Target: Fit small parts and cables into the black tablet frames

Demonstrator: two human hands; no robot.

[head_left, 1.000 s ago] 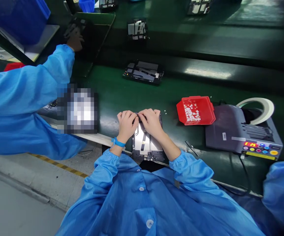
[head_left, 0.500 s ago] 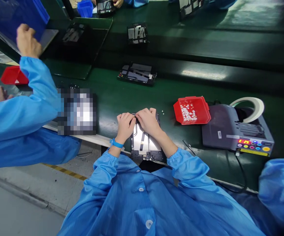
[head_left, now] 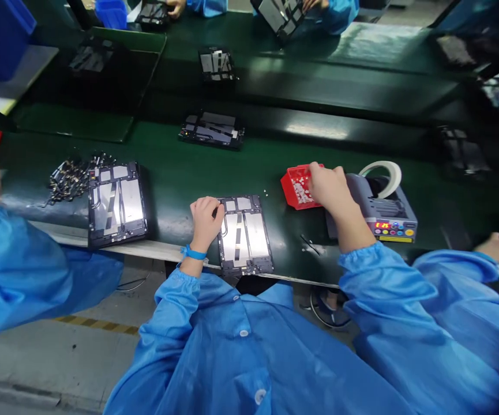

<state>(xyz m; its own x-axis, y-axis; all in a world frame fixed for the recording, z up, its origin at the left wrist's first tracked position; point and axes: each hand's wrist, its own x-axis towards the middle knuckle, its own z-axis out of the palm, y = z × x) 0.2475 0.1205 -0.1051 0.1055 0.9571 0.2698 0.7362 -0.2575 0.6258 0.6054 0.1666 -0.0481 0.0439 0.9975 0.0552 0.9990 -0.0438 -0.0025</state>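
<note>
**Hands split: right leaves the panel for the parts bin**

Both hands were pressed together at the far edge of the open tablet back panel (head_left: 244, 233) half a second ago; I now find only the left hand (head_left: 206, 222) there. Its fingers are curled, fingertips touching the panel's upper left corner, apparently steadying it. The right hand (head_left: 327, 187) has moved away to the right and sits over the red parts bin (head_left: 293, 185), fingers bent down at the small white pieces; whether anything is pinched I cannot tell. My judgement: one fitting is finished and another piece is being fetched. Just right of the right hand stands the tape dispenser (head_left: 383, 213). Well left of the left hand lies a second panel (head_left: 117, 203) beside a co-worker's sleeve (head_left: 24, 271).
</note>
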